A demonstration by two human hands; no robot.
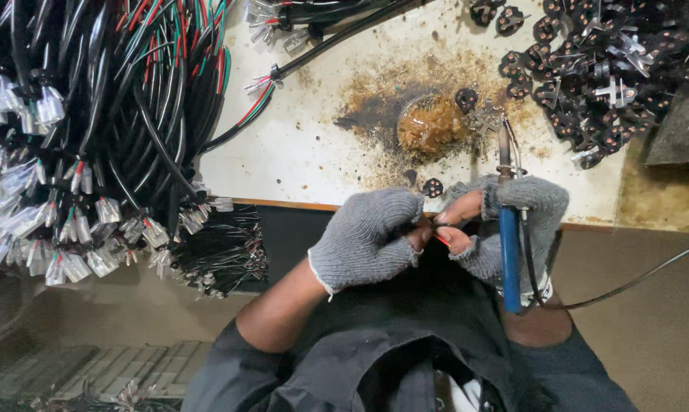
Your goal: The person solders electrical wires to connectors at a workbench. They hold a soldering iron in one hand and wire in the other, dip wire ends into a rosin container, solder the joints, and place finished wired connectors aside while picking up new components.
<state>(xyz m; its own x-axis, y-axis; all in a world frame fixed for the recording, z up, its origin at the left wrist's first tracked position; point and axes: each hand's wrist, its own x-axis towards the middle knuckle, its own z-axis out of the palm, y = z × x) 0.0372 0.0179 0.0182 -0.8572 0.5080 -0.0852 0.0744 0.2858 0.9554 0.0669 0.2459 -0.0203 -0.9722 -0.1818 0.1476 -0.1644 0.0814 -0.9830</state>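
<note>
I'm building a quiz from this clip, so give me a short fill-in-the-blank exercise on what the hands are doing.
1. Both hands wear ____ knit gloves.
2. The right hand holds a soldering iron with a ____ handle.
3. The left hand pinches thin wires together with the ____ hand.
4. The pile of black plug parts lies on the ____ side of the white table.

Missing words: grey; blue; right; right

Both my hands wear grey knitted gloves with the fingertips cut off: left hand (367, 238), right hand (512, 225). White-edged cuff on the left glove. Forearms bare below the gloves; dark grey sleeves pushed up.
</note>
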